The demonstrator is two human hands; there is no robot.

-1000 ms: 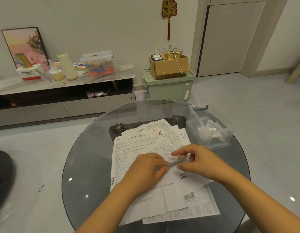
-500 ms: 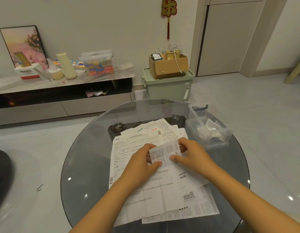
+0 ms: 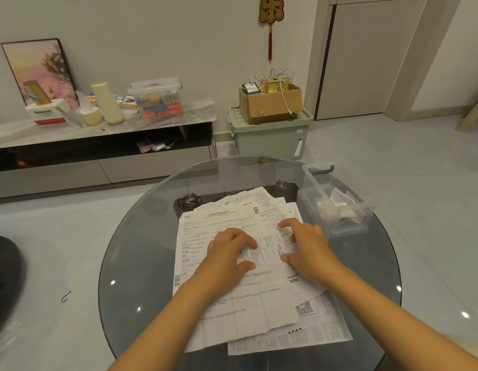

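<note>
A pile of printed paper sheets (image 3: 232, 311) lies spread over the middle of a round glass table (image 3: 141, 250). On top of the pile sits a small unfolded leaflet (image 3: 267, 247) with creases. My left hand (image 3: 227, 253) presses on its left edge with index finger and thumb apart. My right hand (image 3: 307, 245) presses on its right edge, with the index finger stretched forward and the thumb lying flat. Neither hand grips anything.
A clear plastic box (image 3: 312, 180) with folded papers inside stands on the table's right side, close to my right hand. Beyond the table are a green bin (image 3: 270, 140) carrying a cardboard box, and a low cabinet (image 3: 104, 167) with clutter.
The small folded slip that both hands held up has been opened out and laid flat on the pile. My hands have moved apart and down onto it.
</note>
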